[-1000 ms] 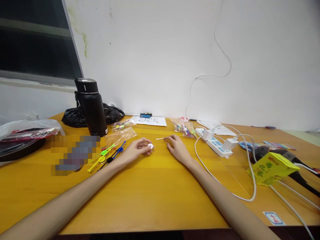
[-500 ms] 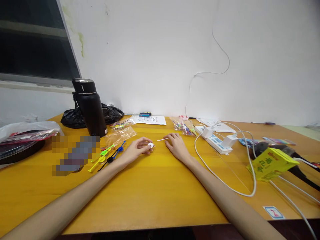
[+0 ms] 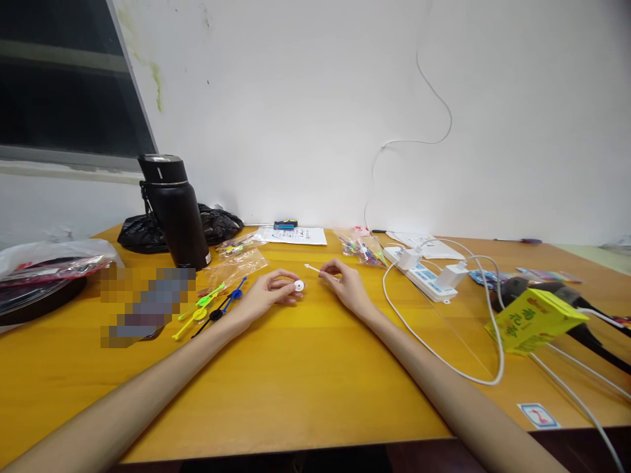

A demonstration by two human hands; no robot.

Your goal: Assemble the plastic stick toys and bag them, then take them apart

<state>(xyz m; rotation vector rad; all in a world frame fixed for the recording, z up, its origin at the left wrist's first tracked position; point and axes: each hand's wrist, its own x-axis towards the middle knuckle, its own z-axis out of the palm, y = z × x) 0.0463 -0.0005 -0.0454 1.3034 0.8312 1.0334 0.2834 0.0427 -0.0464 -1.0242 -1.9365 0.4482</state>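
My left hand rests on the yellow table and pinches a small white round piece between thumb and fingers. My right hand is just to its right, its fingertips closed on a thin white stick that is lifted slightly and points left toward the round piece. Stick tip and round piece are a short gap apart. Left of my left hand lie green, yellow, blue and black plastic stick pieces.
A black flask and black bag stand at the back left, with clear bags of coloured parts and paper behind. A power strip, white cables and a yellow box fill the right side.
My right hand picked the white stick up off the table and raised it, turning its tip toward the round piece. The left hand barely moved.
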